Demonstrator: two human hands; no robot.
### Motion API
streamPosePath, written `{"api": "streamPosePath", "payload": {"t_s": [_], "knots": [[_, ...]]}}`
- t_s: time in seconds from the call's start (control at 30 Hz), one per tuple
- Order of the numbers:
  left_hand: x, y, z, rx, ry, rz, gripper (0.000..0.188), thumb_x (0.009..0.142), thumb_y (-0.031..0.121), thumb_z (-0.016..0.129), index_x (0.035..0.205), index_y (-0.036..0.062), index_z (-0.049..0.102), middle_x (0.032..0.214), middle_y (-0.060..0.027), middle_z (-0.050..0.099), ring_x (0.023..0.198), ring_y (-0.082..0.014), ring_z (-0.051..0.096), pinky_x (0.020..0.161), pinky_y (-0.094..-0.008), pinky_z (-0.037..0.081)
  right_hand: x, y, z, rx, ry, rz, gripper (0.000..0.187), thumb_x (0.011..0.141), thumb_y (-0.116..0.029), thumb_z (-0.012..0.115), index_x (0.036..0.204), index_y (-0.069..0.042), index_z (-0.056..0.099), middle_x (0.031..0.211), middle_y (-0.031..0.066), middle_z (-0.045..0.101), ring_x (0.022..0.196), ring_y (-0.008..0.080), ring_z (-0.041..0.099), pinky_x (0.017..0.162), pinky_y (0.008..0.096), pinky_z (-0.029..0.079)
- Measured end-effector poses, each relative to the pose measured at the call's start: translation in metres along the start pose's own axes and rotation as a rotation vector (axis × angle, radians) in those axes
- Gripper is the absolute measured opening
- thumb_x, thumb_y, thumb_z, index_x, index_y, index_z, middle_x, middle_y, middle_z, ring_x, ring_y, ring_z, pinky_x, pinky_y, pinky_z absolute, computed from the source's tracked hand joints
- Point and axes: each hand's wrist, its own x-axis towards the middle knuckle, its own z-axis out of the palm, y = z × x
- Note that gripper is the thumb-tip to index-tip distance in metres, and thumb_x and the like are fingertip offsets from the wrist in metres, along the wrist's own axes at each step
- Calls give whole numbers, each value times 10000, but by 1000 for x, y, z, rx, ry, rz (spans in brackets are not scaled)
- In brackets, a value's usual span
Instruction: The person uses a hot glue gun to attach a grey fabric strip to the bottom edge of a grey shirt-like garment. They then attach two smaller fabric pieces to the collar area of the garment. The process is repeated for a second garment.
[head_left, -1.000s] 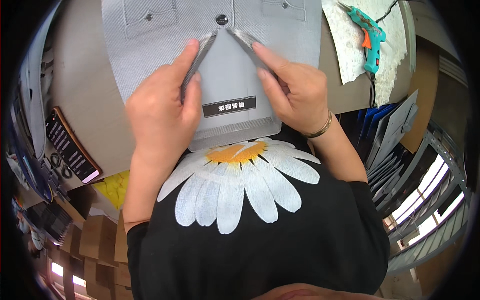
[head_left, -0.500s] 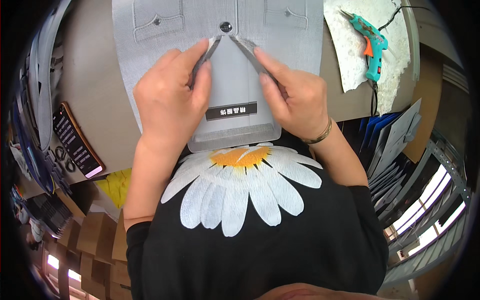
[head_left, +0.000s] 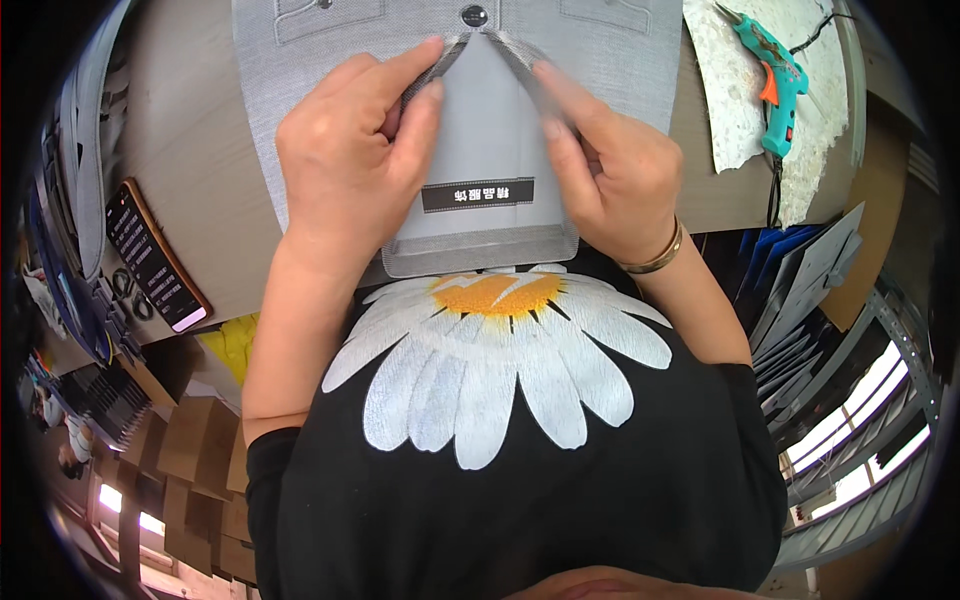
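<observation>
Holding flaps, left hand and right hand flank a lettered label.

The desk, grey-brown with a wood-grain top, has brown cardboard boxes stacked below its near edge, toward the left corner. Outside the near right corner stands a grey perforated metal frame, with a tan upright board beyond the right edge. Bright white light patches show past the frame and, smaller, beside the boxes; their source cannot be determined.
</observation>
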Motion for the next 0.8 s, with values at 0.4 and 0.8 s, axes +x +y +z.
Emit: {"api": "streamPosePath", "payload": {"t_s": [0.4, 0.8], "knots": [[-1, 1, 1, 36, 22, -1, 254, 819, 75, 723, 1067, 94, 768, 654, -53, 515, 547, -184, 502, 534, -319, 427, 1, -4, -3, -31, -44, 32, 381, 865, -109, 664, 1240, -164, 704, 712, 128, 674, 563, 251, 640, 522, 343, 495], [-64, -2, -28, -29, 70, -90, 617, 844, 30, 698, 1438, 39, 532, 664, -27, 430, 597, -145, 420, 579, -287, 378, -12, 37, -71, 85, 22, 105, 317, 859, -153, 606, 1152, -127, 723, 756, 129, 632, 677, 313, 627, 625, 437, 508]]}}
